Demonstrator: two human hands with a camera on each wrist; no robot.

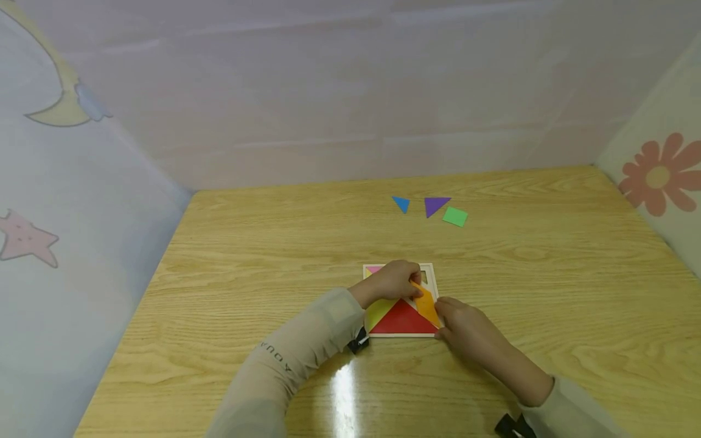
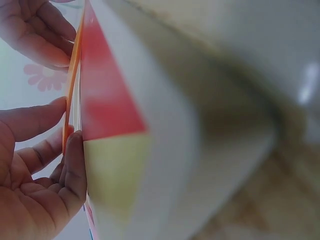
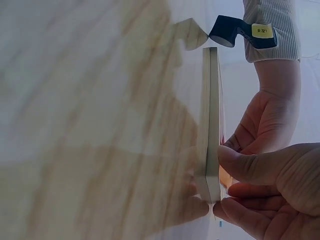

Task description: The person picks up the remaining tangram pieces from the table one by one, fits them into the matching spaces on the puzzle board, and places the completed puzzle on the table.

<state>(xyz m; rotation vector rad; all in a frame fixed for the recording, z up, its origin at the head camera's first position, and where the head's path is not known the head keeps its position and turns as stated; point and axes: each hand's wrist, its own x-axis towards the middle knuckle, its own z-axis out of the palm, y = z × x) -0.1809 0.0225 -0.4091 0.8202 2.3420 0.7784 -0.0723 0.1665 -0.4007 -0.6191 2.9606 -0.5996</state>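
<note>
In the head view a shallow tangram tray (image 1: 402, 335) with a white rim lies on the table. A large red triangle (image 1: 402, 319), a yellow piece (image 1: 378, 312) and a pink piece (image 1: 373, 269) sit in it. My left hand (image 1: 393, 280) reaches over the tray and pinches an orange four-sided piece (image 1: 426, 305) between thumb and fingers. The left wrist view shows this orange piece (image 2: 74, 75) edge-on, slightly tilted from the tray. My right hand (image 1: 468, 328) holds the tray's lower right edge, its fingertips right beside the orange piece. The right wrist view shows its thumb (image 3: 240, 162) against the rim.
Farther back on the table lie a blue triangle (image 1: 402, 204), a purple triangle (image 1: 435, 205) and a green four-sided piece (image 1: 455, 216). A pale wall (image 1: 350, 121) rises behind the wooden table (image 1: 246, 255). Printed walls stand at both sides.
</note>
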